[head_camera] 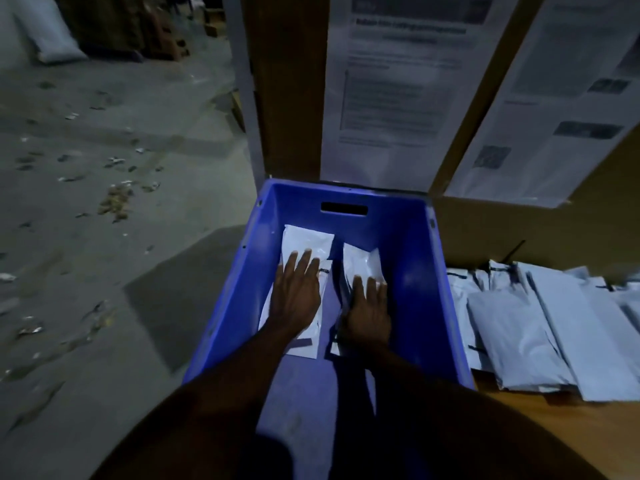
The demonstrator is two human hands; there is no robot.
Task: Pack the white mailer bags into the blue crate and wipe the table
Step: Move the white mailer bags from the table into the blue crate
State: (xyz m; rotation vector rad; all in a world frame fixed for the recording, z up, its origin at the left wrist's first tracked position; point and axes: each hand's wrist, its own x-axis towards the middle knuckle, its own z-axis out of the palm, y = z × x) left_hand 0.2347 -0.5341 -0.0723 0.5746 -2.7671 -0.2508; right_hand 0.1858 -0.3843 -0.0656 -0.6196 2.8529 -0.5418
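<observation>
The blue crate (419, 258) stands in front of me with a handle slot in its far wall. Two stacks of white mailer bags lie on its floor: a left stack (306, 242) and a right stack (362, 263). My left hand (298, 292) lies flat on the left stack with straight fingers. My right hand (369, 306) presses flat on the right stack. Both arms reach down into the crate. A spread of several more white mailer bags (540, 323) lies on the wooden table (561, 431) to the right of the crate.
A brown board (287, 98) with printed paper sheets (398, 81) rises behind the crate and table. On the left is a grey concrete floor (104, 202) littered with scraps. A white sack (45, 29) leans at the far left back.
</observation>
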